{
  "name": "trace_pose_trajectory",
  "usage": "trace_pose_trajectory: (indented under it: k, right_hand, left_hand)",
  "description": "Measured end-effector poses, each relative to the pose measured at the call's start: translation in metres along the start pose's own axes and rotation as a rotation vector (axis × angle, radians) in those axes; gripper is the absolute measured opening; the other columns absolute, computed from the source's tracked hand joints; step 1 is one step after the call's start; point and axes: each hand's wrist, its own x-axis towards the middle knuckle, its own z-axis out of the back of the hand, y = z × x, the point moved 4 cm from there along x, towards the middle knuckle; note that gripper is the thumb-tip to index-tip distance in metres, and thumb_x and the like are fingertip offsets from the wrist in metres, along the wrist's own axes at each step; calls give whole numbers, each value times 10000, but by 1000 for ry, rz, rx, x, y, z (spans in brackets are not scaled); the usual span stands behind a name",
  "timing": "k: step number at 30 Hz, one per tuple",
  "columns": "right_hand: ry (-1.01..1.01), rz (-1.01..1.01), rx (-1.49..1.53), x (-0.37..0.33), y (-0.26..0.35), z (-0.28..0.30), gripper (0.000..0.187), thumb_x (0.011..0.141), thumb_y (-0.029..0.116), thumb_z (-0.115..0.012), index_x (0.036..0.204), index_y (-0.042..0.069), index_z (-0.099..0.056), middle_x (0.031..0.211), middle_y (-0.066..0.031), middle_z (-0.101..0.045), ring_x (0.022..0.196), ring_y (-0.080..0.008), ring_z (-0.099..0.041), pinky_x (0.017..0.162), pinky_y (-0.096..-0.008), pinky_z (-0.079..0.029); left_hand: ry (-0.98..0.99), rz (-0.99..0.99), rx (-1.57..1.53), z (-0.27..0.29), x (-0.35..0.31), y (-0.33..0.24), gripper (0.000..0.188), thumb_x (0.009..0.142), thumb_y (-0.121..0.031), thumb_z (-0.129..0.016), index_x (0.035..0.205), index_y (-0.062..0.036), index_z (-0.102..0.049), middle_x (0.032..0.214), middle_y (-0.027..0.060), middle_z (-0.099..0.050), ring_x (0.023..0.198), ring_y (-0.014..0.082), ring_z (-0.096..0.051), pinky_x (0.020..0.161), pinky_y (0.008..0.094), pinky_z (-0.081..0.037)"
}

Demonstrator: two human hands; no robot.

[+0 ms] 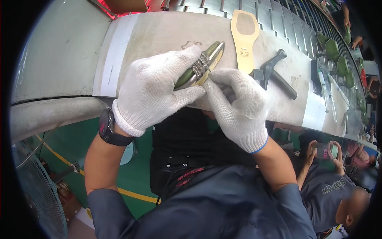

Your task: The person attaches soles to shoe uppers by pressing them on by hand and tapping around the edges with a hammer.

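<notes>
My left hand (159, 79), in a white knit glove, grips a pointed green shoe last (184, 78) tilted above the bench edge. A glittering, beaded-looking strap (200, 65) wraps across the last, and a shiny metallic edge runs along its side. My right hand (240, 101), gloved alike, has thumb and forefinger pinched together at the strap's lower right end. Whatever sits between those fingertips is too small to make out. Right of the hands, a hammer (280, 75) with a dark handle lies on the bench.
A tan sole-shaped piece (243, 34) lies beyond the hammer on the metal bench (159, 34). Pen-like tools (328, 89) are at the right. Past the bench runs a roller conveyor (274, 18), with green lasts (331, 49). A fan (36, 191) stands lower left; a co-worker (326, 195) sits lower right.
</notes>
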Motion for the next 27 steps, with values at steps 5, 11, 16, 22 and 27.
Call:
trace_pose_trajectory:
  k: [5,11,16,22,27]
  right_hand:
    - [96,-607,636,-11,-19,-1,258,1061,146,-750,1215,-61,-752,996,-85,-798,813,-128,-746,698,-279,-610]
    - [124,-771,916,7,-17,1,334,1035,261,-792,1183,-36,-763,935,-66,-771,723,-83,-678,610,-233,-545]
    - [161,-795,893,9,-24,-8,323,1023,258,-795,1150,-36,-760,867,-48,-748,666,-76,-630,578,-239,-513]
    - [171,-784,877,9,-16,-15,184,1056,196,-756,1069,14,-739,820,5,-672,647,-42,-560,572,-199,-452]
    - [128,-706,815,9,-21,-17,251,1030,192,-793,1088,-51,-772,894,-56,-774,723,-74,-666,653,-246,-545]
  left_hand:
    - [49,32,10,-1,4,-6,729,783,-141,-983,1449,-1,-722,1151,193,-819,978,305,-826,882,374,-642]
    - [46,32,30,-3,3,-8,700,809,-158,-990,1436,6,-725,1182,188,-825,1019,288,-833,912,367,-647]
    - [62,66,9,-1,5,-9,688,822,-181,-999,1425,11,-731,1187,194,-827,1028,277,-836,913,372,-651]
    - [61,29,68,1,5,-11,696,811,-173,-1005,1416,31,-728,1201,208,-828,1038,288,-840,919,369,-653]
    - [41,24,59,-1,5,-10,719,796,-139,-1002,1434,35,-721,1210,211,-827,1035,288,-840,920,370,-653]
